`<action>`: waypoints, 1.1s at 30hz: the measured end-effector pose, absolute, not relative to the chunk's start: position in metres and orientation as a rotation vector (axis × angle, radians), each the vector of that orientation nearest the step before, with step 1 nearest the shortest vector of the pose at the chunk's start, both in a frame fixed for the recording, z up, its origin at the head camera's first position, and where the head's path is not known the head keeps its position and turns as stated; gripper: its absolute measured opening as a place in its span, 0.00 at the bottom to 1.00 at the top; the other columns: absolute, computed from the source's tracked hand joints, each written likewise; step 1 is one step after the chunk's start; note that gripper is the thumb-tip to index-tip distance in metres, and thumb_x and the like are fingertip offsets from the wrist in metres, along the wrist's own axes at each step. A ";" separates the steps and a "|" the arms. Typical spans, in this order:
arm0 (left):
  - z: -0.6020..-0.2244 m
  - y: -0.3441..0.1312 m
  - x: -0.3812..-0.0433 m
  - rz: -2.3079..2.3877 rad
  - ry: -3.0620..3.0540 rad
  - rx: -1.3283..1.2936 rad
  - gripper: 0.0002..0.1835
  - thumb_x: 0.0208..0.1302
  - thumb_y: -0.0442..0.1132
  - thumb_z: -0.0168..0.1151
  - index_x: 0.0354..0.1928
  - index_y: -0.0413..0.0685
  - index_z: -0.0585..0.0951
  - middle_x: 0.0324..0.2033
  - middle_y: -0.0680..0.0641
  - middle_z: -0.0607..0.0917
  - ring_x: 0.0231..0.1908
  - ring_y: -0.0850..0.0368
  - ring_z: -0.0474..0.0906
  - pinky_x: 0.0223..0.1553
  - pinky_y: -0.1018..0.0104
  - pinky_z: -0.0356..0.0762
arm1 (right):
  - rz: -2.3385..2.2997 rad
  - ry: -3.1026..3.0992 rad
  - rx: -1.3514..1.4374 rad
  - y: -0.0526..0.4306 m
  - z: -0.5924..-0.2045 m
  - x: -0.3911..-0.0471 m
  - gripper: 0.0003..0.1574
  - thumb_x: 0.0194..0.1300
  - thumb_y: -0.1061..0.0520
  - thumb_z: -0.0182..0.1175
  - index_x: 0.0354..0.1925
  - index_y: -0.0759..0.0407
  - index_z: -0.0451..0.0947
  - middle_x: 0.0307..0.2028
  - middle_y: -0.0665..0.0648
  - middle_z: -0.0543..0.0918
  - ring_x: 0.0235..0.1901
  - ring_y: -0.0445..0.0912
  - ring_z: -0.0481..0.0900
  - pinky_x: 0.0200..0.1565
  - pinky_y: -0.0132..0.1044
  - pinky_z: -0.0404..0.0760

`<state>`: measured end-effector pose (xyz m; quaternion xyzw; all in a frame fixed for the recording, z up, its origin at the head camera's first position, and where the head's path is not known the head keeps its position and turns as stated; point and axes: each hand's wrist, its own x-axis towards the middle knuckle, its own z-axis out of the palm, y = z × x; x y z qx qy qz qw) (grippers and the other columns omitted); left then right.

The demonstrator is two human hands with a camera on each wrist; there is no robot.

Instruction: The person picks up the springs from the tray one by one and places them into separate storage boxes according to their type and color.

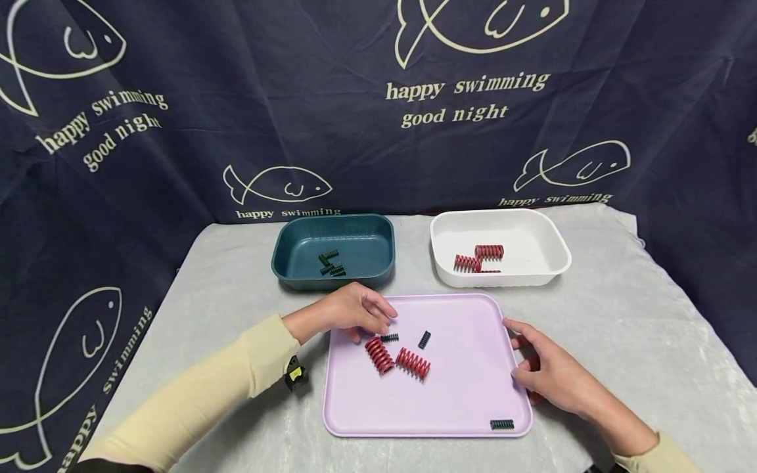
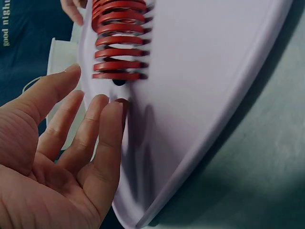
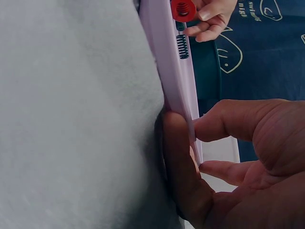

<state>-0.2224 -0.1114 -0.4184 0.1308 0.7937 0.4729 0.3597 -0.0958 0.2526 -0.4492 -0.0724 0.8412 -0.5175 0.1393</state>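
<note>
A lilac tray [image 1: 461, 394] lies on the table with springs on it. My left hand [image 1: 353, 309] hovers over its far left part, fingers loosely bent and nothing between them. Closest to those fingertips is a small dark spring [image 1: 389, 337], beside a large red spring [image 1: 379, 355]. A second red spring [image 1: 413, 363] lies just right of that one. Two more small dark springs are on the tray, one near the middle [image 1: 424, 339] and another in the near right corner [image 1: 502, 424]. On the right, my right hand [image 3: 238, 167] pinches the tray's rim between thumb and fingers.
Behind the tray on the left stands a teal bin [image 1: 369, 279] holding several small dark springs. A white bin [image 1: 532, 279] with red springs stands to its right. A dark cloth printed with fish [image 1: 367, 131] hangs behind the grey-covered table [image 1: 207, 295].
</note>
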 end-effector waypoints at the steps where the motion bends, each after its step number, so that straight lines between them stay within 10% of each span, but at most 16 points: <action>1: -0.420 -0.110 -0.222 1.210 2.057 0.342 0.16 0.57 0.32 0.77 0.49 0.44 0.89 0.39 0.49 0.91 0.31 0.58 0.84 0.22 0.62 0.83 | -1.496 2.431 -0.210 0.253 -0.449 -0.096 0.50 0.61 0.75 0.62 0.77 0.67 0.54 0.54 0.67 0.71 0.31 0.42 0.75 0.18 0.41 0.81; 33: -0.422 -0.091 -0.214 1.086 2.343 0.317 0.10 0.52 0.29 0.78 0.34 0.53 0.92 0.25 0.55 0.89 0.22 0.62 0.81 0.19 0.65 0.81 | -1.489 2.435 -0.213 0.253 -0.450 -0.096 0.51 0.60 0.76 0.63 0.77 0.68 0.54 0.54 0.67 0.71 0.30 0.42 0.75 0.17 0.41 0.81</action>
